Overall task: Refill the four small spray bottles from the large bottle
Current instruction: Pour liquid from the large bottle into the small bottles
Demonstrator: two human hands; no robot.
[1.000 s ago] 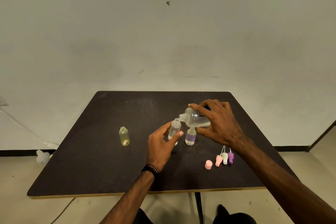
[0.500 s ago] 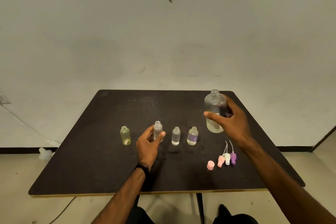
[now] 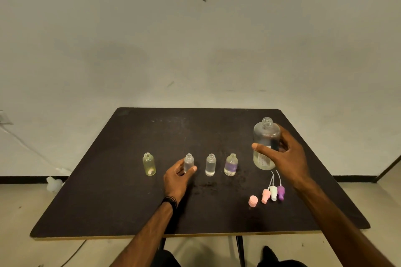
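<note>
Left hand point(image 3: 179, 176) is wrapped round the 2nd small bottle point(image 3: 189, 161) from the left, standing on the worktop point(image 3: 108, 201). Large bottle point(image 3: 266, 144) is gripped upright by the right hand point(image 3: 284, 158), at the right end of the row. Step judged: a pour into this bottle is being set up. Next move: large bottle's mouth brought over the small neck, tilted slowly; narrow opening, so spill risk.
</note>
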